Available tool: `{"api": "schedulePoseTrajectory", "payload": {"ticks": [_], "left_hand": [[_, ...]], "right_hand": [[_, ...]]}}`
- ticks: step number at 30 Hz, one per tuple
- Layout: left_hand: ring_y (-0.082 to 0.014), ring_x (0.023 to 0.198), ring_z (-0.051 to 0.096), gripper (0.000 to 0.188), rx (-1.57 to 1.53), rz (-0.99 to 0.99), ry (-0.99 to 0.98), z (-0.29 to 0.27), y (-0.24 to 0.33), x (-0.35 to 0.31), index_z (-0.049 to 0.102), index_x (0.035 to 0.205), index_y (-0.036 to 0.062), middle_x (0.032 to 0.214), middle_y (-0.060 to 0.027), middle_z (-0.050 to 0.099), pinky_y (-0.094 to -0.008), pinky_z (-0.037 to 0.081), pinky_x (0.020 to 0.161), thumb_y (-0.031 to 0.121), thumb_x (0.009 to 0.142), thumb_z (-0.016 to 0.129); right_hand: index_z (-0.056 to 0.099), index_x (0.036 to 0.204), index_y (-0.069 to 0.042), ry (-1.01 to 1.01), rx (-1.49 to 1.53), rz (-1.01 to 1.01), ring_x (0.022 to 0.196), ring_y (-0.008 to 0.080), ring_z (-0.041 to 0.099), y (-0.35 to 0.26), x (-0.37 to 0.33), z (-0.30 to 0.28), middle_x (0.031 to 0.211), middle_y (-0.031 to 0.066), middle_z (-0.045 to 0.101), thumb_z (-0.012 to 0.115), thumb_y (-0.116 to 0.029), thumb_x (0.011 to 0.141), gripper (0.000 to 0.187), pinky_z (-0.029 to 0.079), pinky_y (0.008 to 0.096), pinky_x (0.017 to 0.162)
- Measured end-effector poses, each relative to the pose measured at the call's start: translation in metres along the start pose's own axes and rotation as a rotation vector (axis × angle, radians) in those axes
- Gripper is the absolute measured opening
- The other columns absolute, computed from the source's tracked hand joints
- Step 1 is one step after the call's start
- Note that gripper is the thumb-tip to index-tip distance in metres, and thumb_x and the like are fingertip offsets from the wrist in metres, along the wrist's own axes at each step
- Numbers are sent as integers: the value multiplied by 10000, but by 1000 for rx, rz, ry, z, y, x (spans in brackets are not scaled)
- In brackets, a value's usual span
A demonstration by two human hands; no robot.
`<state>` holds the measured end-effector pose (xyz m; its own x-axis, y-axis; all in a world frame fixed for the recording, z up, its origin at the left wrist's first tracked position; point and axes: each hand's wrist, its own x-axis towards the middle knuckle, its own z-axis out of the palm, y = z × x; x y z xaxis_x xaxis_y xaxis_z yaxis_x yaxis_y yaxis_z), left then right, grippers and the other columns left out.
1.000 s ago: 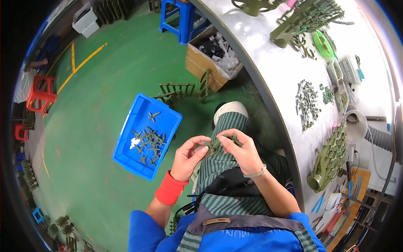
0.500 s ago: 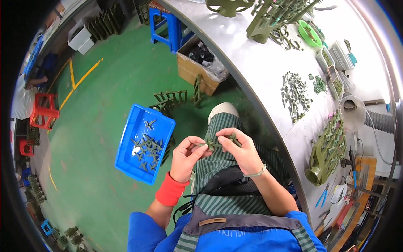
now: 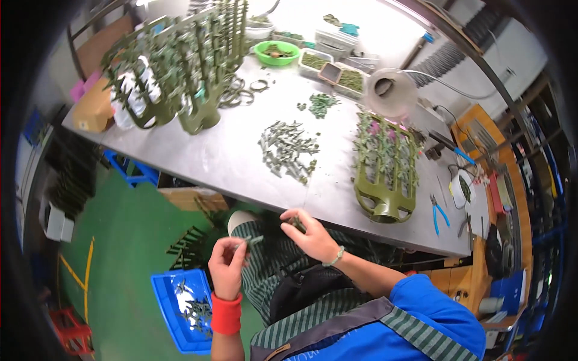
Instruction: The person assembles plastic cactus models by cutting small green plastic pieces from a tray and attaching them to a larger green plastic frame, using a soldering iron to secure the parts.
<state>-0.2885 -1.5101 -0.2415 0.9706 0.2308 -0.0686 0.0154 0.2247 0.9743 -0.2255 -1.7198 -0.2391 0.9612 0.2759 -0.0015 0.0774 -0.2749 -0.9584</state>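
My left hand (image 3: pixel 227 265), with a red wristband above it, pinches a small green pronged plastic piece (image 3: pixel 255 240) between thumb and fingertips. To its right and a little farther forward, my right hand (image 3: pixel 314 242) curls its fingers round a small dark green piece (image 3: pixel 297 224), partly hidden by them. Both hands are apart from each other, above my lap and short of the table edge. On the metal table (image 3: pixel 235 159) ahead lies a loose pile of small grey-green pieces (image 3: pixel 288 149). A smaller heap of brighter green bits (image 3: pixel 323 105) lies behind it.
A green moulded rack (image 3: pixel 385 195) full of pieces lies at the table's right, near blue-handled pliers (image 3: pixel 439 214). More racks (image 3: pixel 200 117) stand at the left. A green bowl (image 3: pixel 276 61) and tubs sit behind. On the floor, a blue tray (image 3: pixel 161 289) holds several star-shaped pieces.
My view has swung right toward the table. My hands, close together over one green piece before, have separated; the left keeps a piece, and the right has moved toward the table edge.
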Motion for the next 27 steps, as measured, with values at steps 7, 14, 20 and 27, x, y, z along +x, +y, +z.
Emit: {"api": "schedulePoseTrajectory", "payload": {"ticks": [7,14,20,27], "left_hand": [[-93,839,612,78,178,428,-243,92,2,88,608,962,-1,969,-72,664,-235,507,762,-24,890,624],[-70,751,552,78,259,392,-213,101,-30,134,581,920,13,831,-6,593,-214,455,701,-13,888,647],[-79,860,534,314,-93,169,-203,103,-27,129,526,1162,29,958,-13,548,-200,448,734,-42,878,639],[-116,886,569,316,-321,-240,-269,69,-6,62,534,1221,-18,1006,-42,600,-226,456,805,-13,909,583]], "right_hand": [[376,1308,87,493,-875,-327,1102,456,513,-10,25,-43,1256,356,451,572,-59,843,525,424,457,981],[559,1235,-47,424,-798,-452,1130,350,552,-60,-82,-126,1280,181,534,673,-100,799,453,439,431,969],[419,1339,24,838,-1315,424,1187,447,467,89,-181,-377,1239,271,541,779,-391,732,819,411,467,996],[550,1125,33,594,-1096,344,1094,431,512,132,-202,-412,1105,268,570,718,-312,759,530,409,480,967]]}}
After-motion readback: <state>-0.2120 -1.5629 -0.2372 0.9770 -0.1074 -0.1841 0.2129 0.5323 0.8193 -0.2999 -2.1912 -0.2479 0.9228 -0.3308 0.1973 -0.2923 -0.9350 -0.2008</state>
